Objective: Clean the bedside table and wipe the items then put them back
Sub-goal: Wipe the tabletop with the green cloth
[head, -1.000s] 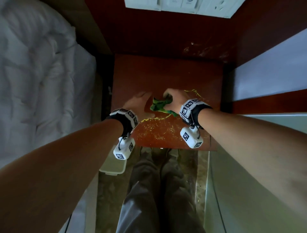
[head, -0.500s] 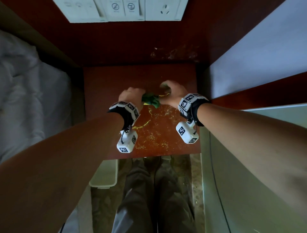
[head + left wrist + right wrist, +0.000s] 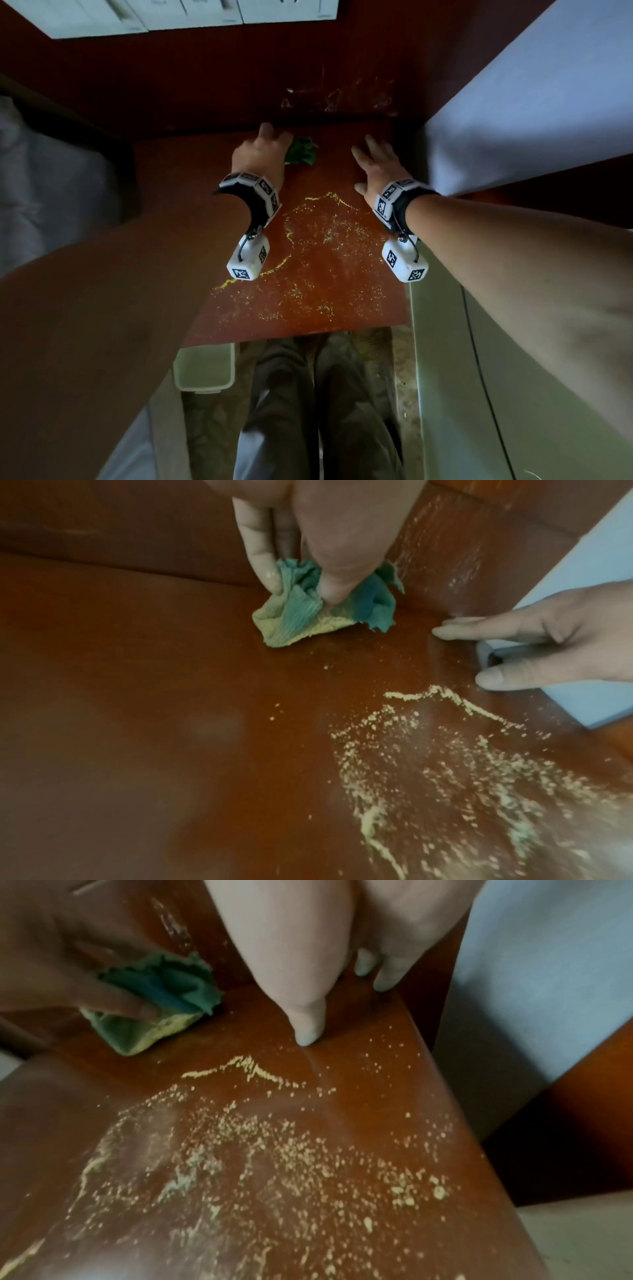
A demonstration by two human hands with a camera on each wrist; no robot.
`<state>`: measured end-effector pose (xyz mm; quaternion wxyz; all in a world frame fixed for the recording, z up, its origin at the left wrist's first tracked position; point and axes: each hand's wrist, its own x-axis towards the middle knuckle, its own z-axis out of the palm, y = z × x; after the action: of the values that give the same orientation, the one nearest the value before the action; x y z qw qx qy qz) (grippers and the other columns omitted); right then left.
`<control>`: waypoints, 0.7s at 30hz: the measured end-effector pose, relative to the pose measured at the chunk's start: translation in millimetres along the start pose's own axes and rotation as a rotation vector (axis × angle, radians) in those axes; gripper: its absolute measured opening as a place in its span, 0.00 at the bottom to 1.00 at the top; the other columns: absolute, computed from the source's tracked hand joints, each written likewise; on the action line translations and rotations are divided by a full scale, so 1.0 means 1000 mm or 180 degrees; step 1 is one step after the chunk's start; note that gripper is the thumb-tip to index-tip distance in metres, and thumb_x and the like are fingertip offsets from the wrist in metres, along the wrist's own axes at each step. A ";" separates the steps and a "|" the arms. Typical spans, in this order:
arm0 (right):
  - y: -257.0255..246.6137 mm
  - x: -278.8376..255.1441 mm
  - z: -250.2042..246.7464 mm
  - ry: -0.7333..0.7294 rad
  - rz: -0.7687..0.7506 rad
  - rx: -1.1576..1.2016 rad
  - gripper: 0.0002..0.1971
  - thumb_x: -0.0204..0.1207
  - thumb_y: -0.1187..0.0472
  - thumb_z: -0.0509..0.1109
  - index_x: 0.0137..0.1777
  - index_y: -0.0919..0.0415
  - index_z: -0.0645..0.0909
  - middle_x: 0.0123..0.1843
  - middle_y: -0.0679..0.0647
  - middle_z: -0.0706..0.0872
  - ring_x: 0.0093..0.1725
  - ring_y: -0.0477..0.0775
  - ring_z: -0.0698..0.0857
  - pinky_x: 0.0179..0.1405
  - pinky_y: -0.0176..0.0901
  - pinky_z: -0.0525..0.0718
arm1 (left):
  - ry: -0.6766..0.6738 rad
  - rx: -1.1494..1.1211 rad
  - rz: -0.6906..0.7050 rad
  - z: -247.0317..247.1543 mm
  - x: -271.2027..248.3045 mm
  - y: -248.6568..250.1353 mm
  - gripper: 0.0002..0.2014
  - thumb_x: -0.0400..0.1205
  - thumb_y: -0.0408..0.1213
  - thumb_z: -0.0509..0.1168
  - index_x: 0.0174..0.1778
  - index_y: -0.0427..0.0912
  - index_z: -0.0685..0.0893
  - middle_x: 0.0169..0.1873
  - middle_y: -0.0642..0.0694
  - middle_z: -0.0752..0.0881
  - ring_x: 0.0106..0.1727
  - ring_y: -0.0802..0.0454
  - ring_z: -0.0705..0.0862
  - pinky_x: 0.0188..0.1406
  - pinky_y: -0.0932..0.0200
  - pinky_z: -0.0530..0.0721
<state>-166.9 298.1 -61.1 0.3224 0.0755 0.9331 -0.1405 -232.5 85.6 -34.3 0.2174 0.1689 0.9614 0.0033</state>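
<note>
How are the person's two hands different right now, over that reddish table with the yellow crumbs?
The left hand pinches a crumpled green cloth at the back of the bedside table; the right hand holds nothing. The left hand's fingers curl into the cloth, while the right hand's fingers lie spread and straight. Both wear marker wristbands and sit beyond the yellow crumbs.

This looks like a hotel bedroom, or at least a bedroom. A small red-brown wooden counter point(image 3: 342, 274) stands against a matching wood wall panel point(image 3: 239, 75), with white bedding point(image 3: 51, 192) close on one side. A row of white wall switches point(image 3: 191, 13) is set in the panel above it. Below the counter's near edge stands a pale bin point(image 3: 205, 371), on what may be patterned carpet point(image 3: 212, 428).
</note>
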 end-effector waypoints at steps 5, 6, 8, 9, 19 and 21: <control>0.007 0.004 0.005 -0.0019 -0.0051 -0.0084 0.38 0.85 0.55 0.64 0.87 0.44 0.45 0.88 0.46 0.35 0.86 0.54 0.38 0.83 0.58 0.56 | -0.0088 0.0230 0.0119 0.007 0.012 0.010 0.21 0.83 0.28 0.64 0.72 0.45 0.77 0.62 0.40 0.79 0.54 0.39 0.85 0.45 0.49 0.85; 0.007 0.004 0.004 -0.0042 -0.0047 -0.0111 0.38 0.85 0.55 0.64 0.87 0.44 0.44 0.88 0.46 0.35 0.86 0.54 0.38 0.83 0.57 0.56 | -0.0154 0.0198 0.0143 0.006 0.013 0.010 0.21 0.83 0.27 0.64 0.71 0.45 0.78 0.61 0.40 0.80 0.56 0.39 0.85 0.49 0.48 0.86; 0.007 0.004 0.003 -0.0057 -0.0051 -0.0163 0.37 0.86 0.55 0.63 0.87 0.45 0.44 0.88 0.46 0.34 0.86 0.55 0.37 0.83 0.57 0.57 | -0.0257 0.0159 0.0200 0.005 0.009 0.010 0.18 0.82 0.26 0.64 0.67 0.44 0.79 0.58 0.42 0.82 0.55 0.41 0.85 0.50 0.50 0.86; 0.007 0.004 0.003 -0.0058 -0.0054 -0.0174 0.37 0.86 0.55 0.63 0.87 0.45 0.44 0.88 0.47 0.34 0.86 0.55 0.37 0.83 0.57 0.57 | -0.0282 0.0134 0.0244 0.007 0.004 0.011 0.17 0.82 0.26 0.64 0.65 0.45 0.80 0.56 0.43 0.82 0.53 0.43 0.85 0.48 0.51 0.86; 0.006 0.002 0.000 -0.0161 -0.0093 -0.0132 0.38 0.85 0.57 0.64 0.87 0.47 0.43 0.87 0.48 0.33 0.86 0.57 0.36 0.84 0.58 0.57 | -0.0926 -0.0671 0.0053 0.036 -0.060 0.016 0.17 0.83 0.30 0.66 0.64 0.52 0.83 0.46 0.51 0.85 0.41 0.53 0.85 0.40 0.60 0.87; 0.007 0.001 0.001 -0.0177 -0.0100 -0.0081 0.38 0.85 0.56 0.63 0.87 0.46 0.43 0.87 0.47 0.33 0.86 0.56 0.35 0.84 0.58 0.56 | -0.1126 -0.0716 0.0024 0.038 -0.067 0.020 0.17 0.84 0.31 0.66 0.64 0.54 0.83 0.47 0.51 0.86 0.41 0.53 0.85 0.43 0.56 0.89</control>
<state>-165.4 304.8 -63.4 0.3469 0.0527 0.9265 -0.1358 -153.1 79.8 -38.8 0.4003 0.1450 0.9011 0.0816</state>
